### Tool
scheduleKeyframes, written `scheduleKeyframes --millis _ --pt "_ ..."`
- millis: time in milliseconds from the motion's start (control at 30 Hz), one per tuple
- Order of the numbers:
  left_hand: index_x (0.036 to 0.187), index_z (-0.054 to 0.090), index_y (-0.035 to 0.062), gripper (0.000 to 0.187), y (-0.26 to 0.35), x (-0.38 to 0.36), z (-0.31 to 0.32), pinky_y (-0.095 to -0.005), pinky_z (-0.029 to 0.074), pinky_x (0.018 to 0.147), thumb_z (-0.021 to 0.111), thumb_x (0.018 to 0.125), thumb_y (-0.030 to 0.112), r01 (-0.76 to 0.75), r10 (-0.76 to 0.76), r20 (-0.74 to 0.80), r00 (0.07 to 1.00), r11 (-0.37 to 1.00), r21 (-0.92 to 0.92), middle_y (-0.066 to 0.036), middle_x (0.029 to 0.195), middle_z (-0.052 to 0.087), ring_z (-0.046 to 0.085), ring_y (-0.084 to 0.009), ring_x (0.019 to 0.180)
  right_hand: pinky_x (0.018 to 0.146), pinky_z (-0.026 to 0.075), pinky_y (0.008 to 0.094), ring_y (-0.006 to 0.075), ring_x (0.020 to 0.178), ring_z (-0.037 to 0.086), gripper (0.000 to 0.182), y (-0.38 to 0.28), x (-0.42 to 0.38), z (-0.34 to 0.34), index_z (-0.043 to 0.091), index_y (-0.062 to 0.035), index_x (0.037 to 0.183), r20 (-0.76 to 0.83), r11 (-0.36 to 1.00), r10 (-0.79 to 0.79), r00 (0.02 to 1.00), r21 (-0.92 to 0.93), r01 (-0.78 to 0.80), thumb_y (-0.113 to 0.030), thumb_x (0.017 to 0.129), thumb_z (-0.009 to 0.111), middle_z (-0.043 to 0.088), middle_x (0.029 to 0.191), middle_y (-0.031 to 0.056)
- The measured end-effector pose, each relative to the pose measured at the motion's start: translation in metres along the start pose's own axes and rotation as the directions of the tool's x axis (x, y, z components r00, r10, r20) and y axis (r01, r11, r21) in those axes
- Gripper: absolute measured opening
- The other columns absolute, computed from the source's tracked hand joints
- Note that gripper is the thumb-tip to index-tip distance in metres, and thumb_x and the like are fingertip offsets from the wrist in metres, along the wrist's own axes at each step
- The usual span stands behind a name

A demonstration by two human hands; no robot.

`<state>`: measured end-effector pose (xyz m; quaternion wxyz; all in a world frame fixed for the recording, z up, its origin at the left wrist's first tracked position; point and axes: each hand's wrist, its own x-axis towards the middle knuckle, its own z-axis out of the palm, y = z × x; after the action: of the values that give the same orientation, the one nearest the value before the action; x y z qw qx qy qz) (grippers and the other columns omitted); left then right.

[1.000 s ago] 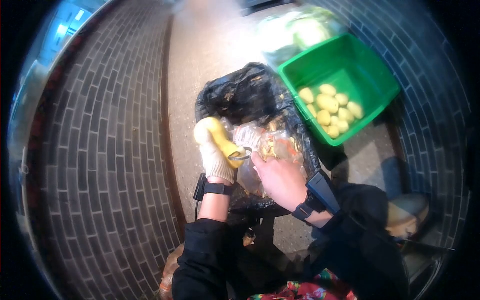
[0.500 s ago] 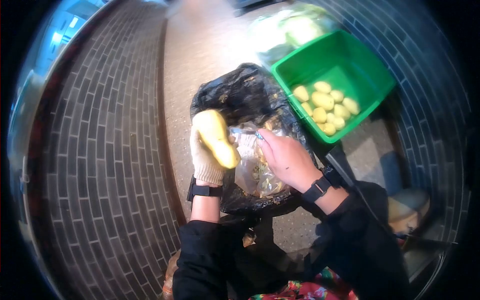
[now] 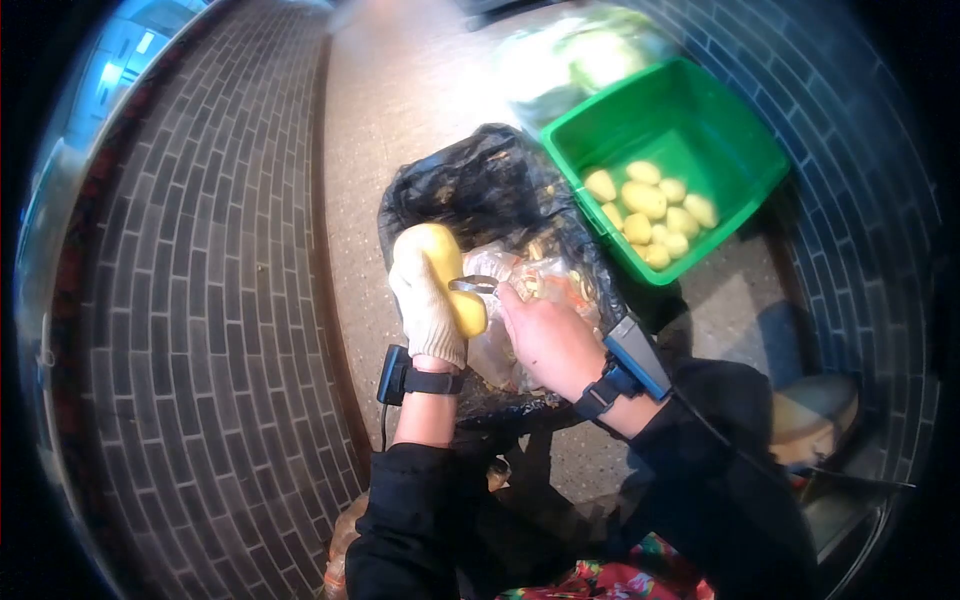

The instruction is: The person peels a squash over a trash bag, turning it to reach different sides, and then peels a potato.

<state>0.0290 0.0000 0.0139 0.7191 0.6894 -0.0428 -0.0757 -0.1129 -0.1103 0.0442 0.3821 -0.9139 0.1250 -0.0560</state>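
Note:
My left hand (image 3: pixel 425 310), in a white knit glove, grips a large, knobbly peeled potato (image 3: pixel 437 250) over the black plastic bag (image 3: pixel 455 185). In my bare right hand (image 3: pixel 545 335) is a peeler (image 3: pixel 475 285), its metal head against the right side of the potato near the narrow part. Below the hands, the bag holds clear plastic (image 3: pixel 490 350) and scraps of peel. Part of the peeler's handle is hidden by my right fingers.
A green bin (image 3: pixel 735 215) with several peeled potatoes (image 3: pixel 645 200) stands at the upper right. Behind it lies a clear bag with pale green contents (image 3: pixel 605 60). A brick-patterned wall (image 3: pixel 220 300) runs along the left. A shoe (image 3: pixel 810 420) shows at the right.
My left hand has turned the potato and shifted slightly right. My right hand has moved left and down, bringing the peeler onto the potato; its wrist has rolled.

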Motion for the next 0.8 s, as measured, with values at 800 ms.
scheduleKeyframes --millis 800 --pt "0.106 0.059 0.0099 0.071 0.036 0.021 -0.04 -0.0404 0.054 0.067 0.033 0.093 0.075 0.223 -0.199 0.121 0.973 0.653 -0.724 -0.011 0.083 0.061 0.061 -0.0263 0.072 0.068 0.051 0.0506 0.0385 0.069 0.065 0.02 0.001 -0.012 -0.012 0.058 -0.0049 0.109 0.135 0.997 -0.077 0.988 0.007 0.077 -0.02 0.097 0.054 0.063 0.069 0.0191"
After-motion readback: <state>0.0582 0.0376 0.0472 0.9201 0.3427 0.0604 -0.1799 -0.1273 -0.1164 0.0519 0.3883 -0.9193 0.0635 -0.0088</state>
